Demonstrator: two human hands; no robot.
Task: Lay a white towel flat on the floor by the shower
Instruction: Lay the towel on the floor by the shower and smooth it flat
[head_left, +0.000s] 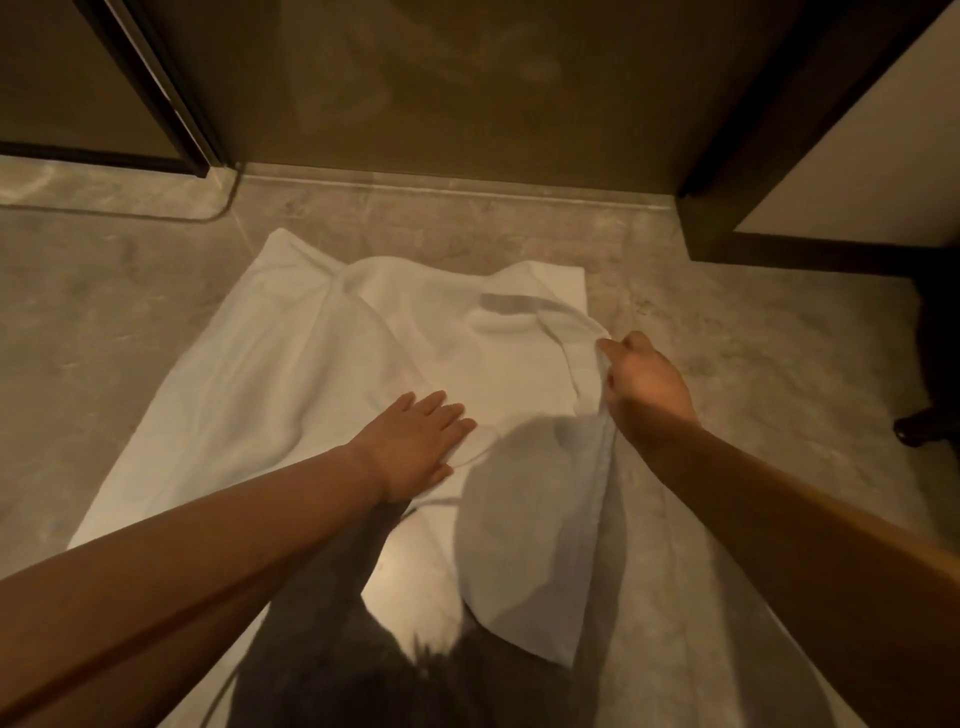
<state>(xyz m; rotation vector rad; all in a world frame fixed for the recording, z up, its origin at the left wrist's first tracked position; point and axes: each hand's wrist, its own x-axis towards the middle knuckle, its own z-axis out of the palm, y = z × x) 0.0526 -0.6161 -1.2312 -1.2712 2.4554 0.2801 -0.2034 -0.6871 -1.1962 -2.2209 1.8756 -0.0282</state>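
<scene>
The left hand (415, 441) was open, with the palm down and the fingers spread, and it pressed flat on the towel (270, 374). The towel lay on the floor (93, 322), spread smooth to the left of this hand and reaching ahead of it toward the shower glass (441, 93). To the right of the left hand the cloth was folded over and wrinkled. The right hand (647, 382) was closed on the right edge of the towel and held this edge lifted from the floor.
</scene>
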